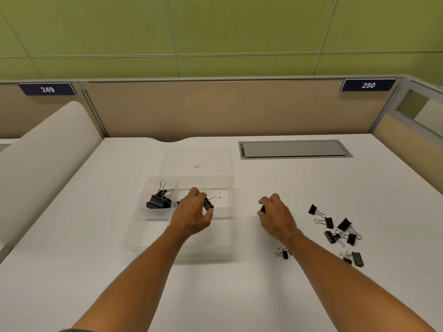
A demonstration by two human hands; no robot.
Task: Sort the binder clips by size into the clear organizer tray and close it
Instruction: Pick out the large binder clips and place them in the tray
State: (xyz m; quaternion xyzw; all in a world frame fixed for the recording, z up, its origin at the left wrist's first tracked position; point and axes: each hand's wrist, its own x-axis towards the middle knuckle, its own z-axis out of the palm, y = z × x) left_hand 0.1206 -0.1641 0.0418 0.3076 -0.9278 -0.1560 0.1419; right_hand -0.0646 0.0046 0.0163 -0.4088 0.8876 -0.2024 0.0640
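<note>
White desk (215,295) fills my view. Nearest, loose clips (335,232) lie scattered right, unsorted. My right hand (275,215) pinches a small dark clip just above the desk. My left hand (191,212) holds a binder clip (209,202) over the organizer tray (134,236); big clips (159,198) fill its far-left compartment. Beyond, the lid (196,155) lies off. I'd judge it early.

White laminate desk (215,295): clear plastic organizer tray (134,236) centre, clear lid (215,156) at 12, loose black binder clips (335,231) at 3.
</note>
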